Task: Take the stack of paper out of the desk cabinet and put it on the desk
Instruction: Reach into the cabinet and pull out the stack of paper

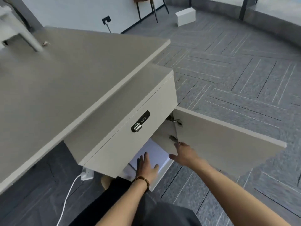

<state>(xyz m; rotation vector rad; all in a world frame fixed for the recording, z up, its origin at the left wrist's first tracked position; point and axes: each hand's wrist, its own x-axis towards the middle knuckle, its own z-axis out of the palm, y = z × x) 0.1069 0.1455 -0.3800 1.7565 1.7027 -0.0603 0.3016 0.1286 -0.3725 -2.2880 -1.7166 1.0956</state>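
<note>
A white stack of paper (154, 151) lies flat inside the open desk cabinet (130, 128), partly hidden under the drawer front. My left hand (146, 167), with a bead bracelet on the wrist, rests flat on top of the paper with its fingers spread. My right hand (183, 154) hovers at the cabinet's right side, fingers apart, near the lower hinge and holding nothing. The cabinet door (224, 144) stands swung wide open to the right. The grey desk (65, 82) top spreads above and to the left.
A combination lock (140, 121) sits on the drawer front above the opening. A white power strip (87, 174) with a cable hangs under the desk. A monitor stand (21, 33) is at the desk's far left. A white box (185, 16) lies on the carpet beyond.
</note>
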